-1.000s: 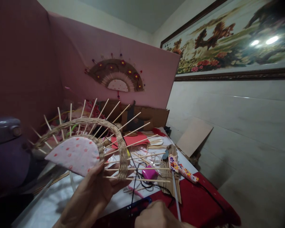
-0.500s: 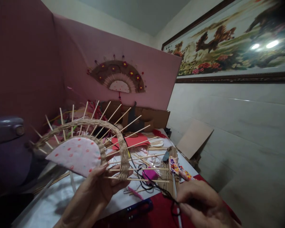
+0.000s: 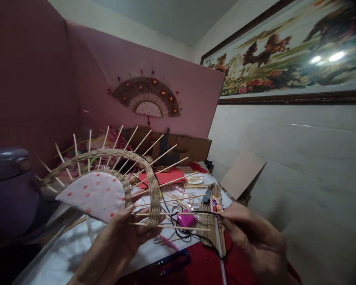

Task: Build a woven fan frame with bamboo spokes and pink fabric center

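My left hand (image 3: 121, 237) grips the lower right end of a half-round fan frame, with the thumb on its dotted pink cloth centre (image 3: 93, 194). Thin wooden sticks fan outward through a woven twine band (image 3: 154, 190). My right hand (image 3: 252, 237) is closed in a pinch on a black cord (image 3: 203, 237), just right of the lowest stick tips. The cord runs along the band's outer edge and loops loosely below the sticks.
A magenta block (image 3: 186, 218), red paper (image 3: 166, 176) and loose sticks lie on the white table. A blue-handled tool (image 3: 175, 261) is near the front; corrugated cardboard (image 3: 219, 233) lies at right. A finished fan (image 3: 148, 95) hangs behind.
My right hand has moved up with the cord, which now passes near the stick tips. My left hand and the fan frame have barely moved.
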Motion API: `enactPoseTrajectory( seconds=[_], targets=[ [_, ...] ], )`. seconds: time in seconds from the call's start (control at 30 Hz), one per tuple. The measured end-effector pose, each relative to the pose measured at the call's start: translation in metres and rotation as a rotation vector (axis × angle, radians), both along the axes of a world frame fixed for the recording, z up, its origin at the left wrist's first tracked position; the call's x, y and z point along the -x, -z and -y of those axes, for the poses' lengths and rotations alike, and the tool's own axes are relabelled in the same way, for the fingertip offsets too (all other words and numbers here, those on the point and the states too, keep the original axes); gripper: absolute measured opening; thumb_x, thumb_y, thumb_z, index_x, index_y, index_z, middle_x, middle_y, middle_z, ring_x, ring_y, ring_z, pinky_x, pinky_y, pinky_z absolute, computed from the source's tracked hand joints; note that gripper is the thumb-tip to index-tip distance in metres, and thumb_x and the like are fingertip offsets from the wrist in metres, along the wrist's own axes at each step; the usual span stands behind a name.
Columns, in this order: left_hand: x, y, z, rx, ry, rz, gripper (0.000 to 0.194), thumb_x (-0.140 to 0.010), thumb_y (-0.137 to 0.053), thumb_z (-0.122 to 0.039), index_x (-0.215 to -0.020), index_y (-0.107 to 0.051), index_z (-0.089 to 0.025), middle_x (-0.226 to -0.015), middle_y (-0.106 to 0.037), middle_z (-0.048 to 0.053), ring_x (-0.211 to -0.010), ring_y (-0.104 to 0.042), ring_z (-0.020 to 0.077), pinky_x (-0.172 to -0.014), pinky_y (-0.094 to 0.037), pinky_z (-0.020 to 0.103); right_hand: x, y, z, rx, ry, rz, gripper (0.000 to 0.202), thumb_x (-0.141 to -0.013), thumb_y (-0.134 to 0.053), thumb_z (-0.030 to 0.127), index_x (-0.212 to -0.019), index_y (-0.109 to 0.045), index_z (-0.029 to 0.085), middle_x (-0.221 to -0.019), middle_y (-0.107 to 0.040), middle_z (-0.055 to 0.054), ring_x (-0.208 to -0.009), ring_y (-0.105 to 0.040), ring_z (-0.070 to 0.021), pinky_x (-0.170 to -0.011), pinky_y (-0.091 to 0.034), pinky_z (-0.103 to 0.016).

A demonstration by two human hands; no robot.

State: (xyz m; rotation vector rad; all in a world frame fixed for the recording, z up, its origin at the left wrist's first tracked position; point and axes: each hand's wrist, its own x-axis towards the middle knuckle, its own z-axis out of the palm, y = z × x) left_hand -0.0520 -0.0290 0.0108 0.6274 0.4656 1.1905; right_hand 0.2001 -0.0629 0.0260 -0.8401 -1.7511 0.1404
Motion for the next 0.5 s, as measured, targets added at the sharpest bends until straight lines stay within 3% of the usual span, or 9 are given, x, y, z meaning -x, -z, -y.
enactPoseTrajectory(
  seconds=[0.1, 0.2, 0.27, 0.37, 0.5],
  targets=[
    [-0.001, 0.001, 0.0, -0.016, 0.009, -0.025, 0.023, -0.086, -0.045, -0.019, -0.093, -0.066, -0.012, -0.092, -0.074, 0.013, -0.086, -0.068, 0.0269, -0.078, -0.052, 0.04, 0.011, -0.001, 0.007, -0.048, -0.111, 0.132, 0.019, -0.081, -0.054, 0.009, -0.09, -0.061, 0.023, -0.082, -0.06, -0.003, -0.071, -0.06, -0.0145, -0.062, -0.051, -0.023],
    [-0.001, 0.002, 0.0, -0.037, 0.035, -0.012, 0.025, -0.087, -0.042, -0.018, -0.098, -0.065, -0.013, -0.096, -0.073, 0.013, -0.085, -0.068, 0.0242, -0.08, -0.051, 0.04, 0.025, 0.002, 0.005, -0.146, -0.293, 0.229, 0.012, -0.087, -0.051, 0.021, -0.084, -0.062, 0.023, -0.085, -0.065, -0.005, -0.066, -0.063, -0.0134, -0.058, -0.052, -0.021],
    [0.0, 0.003, 0.0, -0.033, 0.045, 0.009, 0.025, -0.087, -0.043, -0.018, -0.098, -0.065, -0.014, -0.094, -0.074, 0.012, -0.084, -0.068, 0.0237, -0.08, -0.051, 0.04, 0.033, 0.006, 0.001, -0.184, -0.433, 0.283, 0.019, -0.091, -0.045, 0.03, -0.091, -0.062, 0.023, -0.085, -0.069, -0.006, -0.07, -0.065, -0.0144, -0.063, -0.054, -0.021],
    [0.0, 0.003, 0.0, -0.019, 0.047, 0.036, 0.024, -0.085, -0.046, -0.02, -0.1, -0.064, -0.015, -0.092, -0.074, 0.011, -0.086, -0.068, 0.0258, -0.081, -0.051, 0.041, 0.037, 0.009, -0.001, -0.07, -0.499, 0.361, 0.025, -0.093, -0.042, 0.03, -0.11, -0.057, 0.018, -0.092, -0.072, -0.01, -0.081, -0.067, -0.0151, -0.073, -0.054, -0.021],
    [0.0, 0.002, 0.0, -0.017, 0.031, 0.02, 0.035, -0.084, -0.047, -0.019, -0.118, -0.054, -0.02, -0.091, -0.074, 0.009, -0.088, -0.068, 0.0274, -0.081, -0.05, 0.043, 0.039, 0.012, -0.002, -0.106, -0.578, 0.409, 0.026, -0.096, -0.035, 0.028, -0.105, -0.056, 0.018, -0.101, -0.07, -0.009, -0.092, -0.065, -0.0142, -0.081, -0.052, -0.023]
  ],
)
